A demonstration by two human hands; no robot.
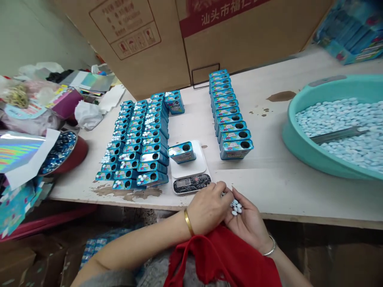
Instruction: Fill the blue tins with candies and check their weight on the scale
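Observation:
My right hand (pixel 249 218), palm up and cupped, holds several small pale candies (pixel 236 208) just over the front edge of the table. Above that palm my left hand (pixel 211 207) is closed, its fingers curled down at the candies, with a bit of white showing between them. A blue candy tin (pixel 182 152) with a round dark hole in its top stands on the white kitchen scale (pixel 191 165), just beyond my left hand. The scale's dark display panel (pixel 191 183) faces me; its digits are too small to read surely.
Rows of blue tins (pixel 154 164) with candies on top stand at the left. Another column of tins (pixel 236 147) is right of the scale. A turquoise basin (pixel 291 135) holds many candies and a metal scoop (pixel 338 135). Cardboard boxes (pixel 167 59) stand behind; a red bowl (pixel 80 153) sits left.

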